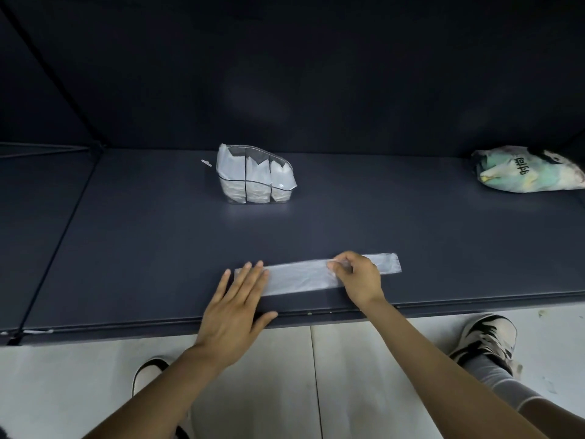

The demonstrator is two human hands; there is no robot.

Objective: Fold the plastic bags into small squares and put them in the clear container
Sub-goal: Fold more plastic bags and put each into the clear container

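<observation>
Left hand (pixel 232 307) flat, hiding plastic bag (pixel 304 275) end; right hand (pixel 361 277) pinches bag.

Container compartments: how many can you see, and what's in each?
3, side by side in the clear container mid-table: left, middle, right. Each holds whitish folded plastic; more may sit hidden behind.

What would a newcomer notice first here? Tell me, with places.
Nearest the table's front edge, the left hand presses flat on a long folded plastic strip while the right hand pinches it farther along. Behind, mid-table, stands the clear container with folded bags; a crumpled printed bag lies far right.
</observation>
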